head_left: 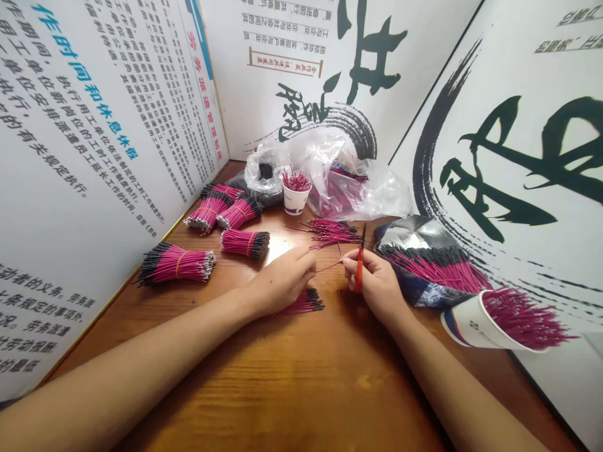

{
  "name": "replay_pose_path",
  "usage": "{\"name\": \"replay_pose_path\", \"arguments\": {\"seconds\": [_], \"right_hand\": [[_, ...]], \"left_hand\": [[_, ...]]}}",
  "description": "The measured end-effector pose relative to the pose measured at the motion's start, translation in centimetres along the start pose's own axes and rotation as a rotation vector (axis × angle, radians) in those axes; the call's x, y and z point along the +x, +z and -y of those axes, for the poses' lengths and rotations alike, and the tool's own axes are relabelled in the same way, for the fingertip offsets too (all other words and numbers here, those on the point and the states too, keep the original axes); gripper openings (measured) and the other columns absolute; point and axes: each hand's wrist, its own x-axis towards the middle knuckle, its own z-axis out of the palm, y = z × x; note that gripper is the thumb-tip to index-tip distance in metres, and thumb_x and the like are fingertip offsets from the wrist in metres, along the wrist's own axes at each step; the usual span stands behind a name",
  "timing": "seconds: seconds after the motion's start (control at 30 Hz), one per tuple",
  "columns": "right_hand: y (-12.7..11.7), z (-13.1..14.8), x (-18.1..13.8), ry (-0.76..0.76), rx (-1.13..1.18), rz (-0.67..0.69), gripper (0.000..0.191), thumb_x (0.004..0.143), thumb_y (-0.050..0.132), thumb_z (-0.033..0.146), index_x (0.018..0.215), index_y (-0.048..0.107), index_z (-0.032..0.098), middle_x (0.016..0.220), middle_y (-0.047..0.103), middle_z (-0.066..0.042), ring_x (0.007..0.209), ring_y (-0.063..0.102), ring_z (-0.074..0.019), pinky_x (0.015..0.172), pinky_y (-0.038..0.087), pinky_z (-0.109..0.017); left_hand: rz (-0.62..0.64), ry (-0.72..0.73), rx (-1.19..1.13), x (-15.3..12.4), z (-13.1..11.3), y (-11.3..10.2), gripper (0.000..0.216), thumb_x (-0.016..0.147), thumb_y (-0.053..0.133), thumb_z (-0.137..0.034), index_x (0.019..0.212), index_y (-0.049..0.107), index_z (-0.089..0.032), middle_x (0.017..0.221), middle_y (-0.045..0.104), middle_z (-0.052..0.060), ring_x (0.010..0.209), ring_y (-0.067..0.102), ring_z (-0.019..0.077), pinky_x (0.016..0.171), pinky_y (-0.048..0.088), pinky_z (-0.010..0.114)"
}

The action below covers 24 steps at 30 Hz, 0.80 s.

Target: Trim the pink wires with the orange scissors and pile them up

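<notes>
My left hand (282,279) is closed, its fingertips pinching one end of a thin magenta wire (328,267). The wire runs across to my right hand (377,285), whose thumb and forefinger meet at its other end. Also in my right hand is a pair of orange-handled scissors (359,269), dark blades pointing away from me. Below my left hand lies a small row of magenta wires (304,302) with black ends, partly covered by the hand. Just beyond both hands is a loose pile of similar wires (336,232).
Banded wire bundles (179,265) lie at the left. A paper cup (296,199) of wires stands at the back beside clear plastic bags (358,188). On the right, an open bag (428,267) of wires lies near a tilted cup (475,323). Printed panels (301,37) enclose the wooden table (301,389).
</notes>
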Motion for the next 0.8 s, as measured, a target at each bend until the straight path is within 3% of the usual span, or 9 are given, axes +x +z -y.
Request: {"name": "replay_pose_path", "arguments": {"seconds": [0.23, 0.4, 0.53, 0.67, 0.8], "right_hand": [[1.4, 0.8, -1.1, -0.097, -0.174, 0.058, 0.029, 0.081, 0.063, 0.042, 0.067, 0.055, 0.019, 0.060, 0.048, 0.002, 0.054, 0.042, -0.0119, 0.052, 0.035, -0.025], [2.6, 1.5, -2.1, -0.126, -0.174, 0.119, 0.024, 0.084, 0.060, 0.039, 0.072, 0.059, 0.019, 0.062, 0.050, 0.001, 0.057, 0.044, -0.0131, 0.054, 0.036, -0.025], [2.5, 1.1, -2.1, -0.094, -0.191, 0.112, 0.030, 0.085, 0.059, 0.040, 0.064, 0.049, 0.020, 0.060, 0.046, 0.002, 0.056, 0.042, -0.0124, 0.054, 0.034, -0.025], [2.3, 0.5, -2.1, -0.077, -0.260, 0.186, 0.030, 0.087, 0.057, 0.038, 0.066, 0.047, 0.020, 0.060, 0.042, 0.004, 0.056, 0.039, -0.0116, 0.053, 0.031, -0.025], [2.2, 0.8, -2.3, -0.093, -0.352, 0.262, 0.034, 0.090, 0.055, 0.038, 0.065, 0.041, 0.020, 0.059, 0.038, 0.005, 0.055, 0.034, -0.0104, 0.052, 0.027, -0.024]], "left_hand": [[-0.071, 0.037, 0.152, 0.0, -0.1, -0.3, 0.013, 0.095, 0.046, -0.021, 0.094, 0.058, -0.016, 0.095, 0.061, 0.008, 0.088, 0.053, 0.0209, 0.078, 0.042, 0.033], [-0.047, 0.097, 0.114, -0.1, -0.8, -0.5, 0.025, 0.100, 0.038, -0.026, 0.091, 0.059, -0.017, 0.092, 0.063, 0.007, 0.086, 0.054, 0.0196, 0.078, 0.041, 0.032], [-0.017, 0.012, -0.007, -0.3, -0.7, -0.4, 0.023, 0.099, 0.039, -0.026, 0.086, 0.056, -0.018, 0.078, 0.060, 0.002, 0.073, 0.053, 0.0157, 0.069, 0.039, 0.028], [-0.160, -0.126, -0.244, -0.5, 0.0, -0.1, 0.023, 0.101, 0.036, -0.028, 0.091, 0.054, -0.018, 0.075, 0.055, -0.002, 0.068, 0.051, 0.0120, 0.066, 0.040, 0.024], [-0.266, -0.087, -0.328, -0.5, 0.3, 0.0, 0.023, 0.101, 0.035, -0.030, 0.096, 0.055, -0.019, 0.077, 0.055, -0.002, 0.069, 0.051, 0.0112, 0.068, 0.042, 0.023]]}}
